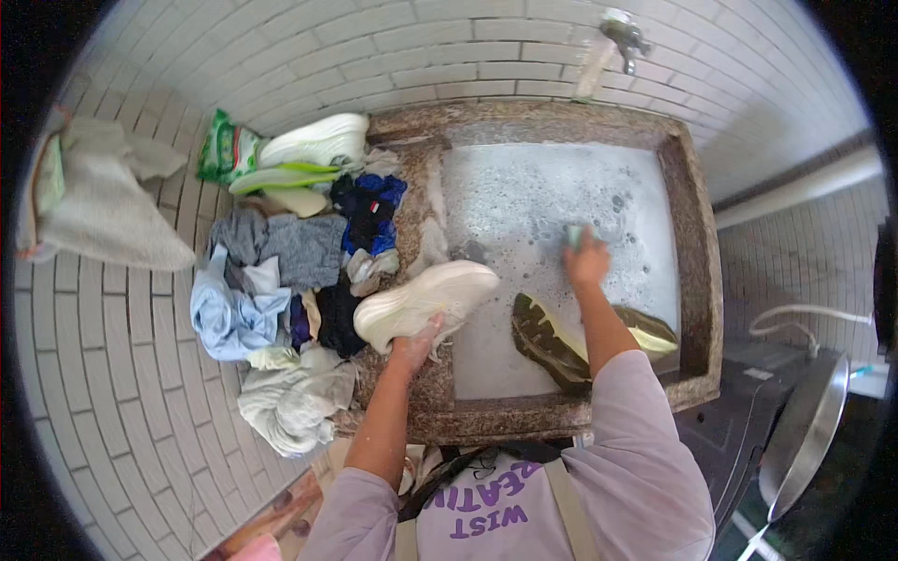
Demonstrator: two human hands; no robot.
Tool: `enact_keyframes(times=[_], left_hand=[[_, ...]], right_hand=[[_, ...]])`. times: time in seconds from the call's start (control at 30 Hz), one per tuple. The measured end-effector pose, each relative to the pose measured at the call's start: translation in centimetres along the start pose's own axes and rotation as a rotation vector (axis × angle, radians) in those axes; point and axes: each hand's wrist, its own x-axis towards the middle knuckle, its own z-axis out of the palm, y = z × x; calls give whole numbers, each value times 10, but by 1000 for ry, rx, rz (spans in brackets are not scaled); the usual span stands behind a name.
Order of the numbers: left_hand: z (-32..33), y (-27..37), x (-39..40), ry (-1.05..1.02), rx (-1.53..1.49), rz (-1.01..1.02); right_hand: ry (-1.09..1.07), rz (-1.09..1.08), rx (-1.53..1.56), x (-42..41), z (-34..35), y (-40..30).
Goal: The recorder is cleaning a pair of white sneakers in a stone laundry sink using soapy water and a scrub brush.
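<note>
My left hand [415,347] holds a white shoe [428,298] by its heel end over the left edge of the stone sink [701,280]. In my right hand [588,263] is a pale green scrubber or sponge [575,237], at the surface of the sudsy water [533,189]. Two dark olive shoes with pale yellow-green parts lie in the water: one [554,343] left of my right forearm, the other [649,329] partly hidden behind it. What the fingertips of my right hand touch below the foam is hidden.
Clothes [302,245] are heaped on the ledge at left, with a white shoe [319,140], bright green-edged insoles [284,179] and a green packet [226,151] behind them. A tap [624,38] is on the tiled wall. A cloth [112,189] hangs at far left; a metal pan [807,435] stands at right.
</note>
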Motion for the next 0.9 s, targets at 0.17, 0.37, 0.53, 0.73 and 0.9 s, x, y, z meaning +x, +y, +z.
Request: enact_keyframes(times=[0.17,0.37,0.53,0.73,0.9], left_hand=[[22,3,12,-72,-89,-114],[12,40,15,-112,-46,-204],[52,36,48,-304,87,63],[125,-49,71,-540,-120,9],[150,-7,54,-584,-67,28]], right_hand=[[-23,147,-451,-37,45,55],[-417,-335,-149,-28,-15,22],[-608,-326,762,-36,-71,9],[-891,-286,604,-75,-142,6],[-522,-644,332,-73,-96,-6]])
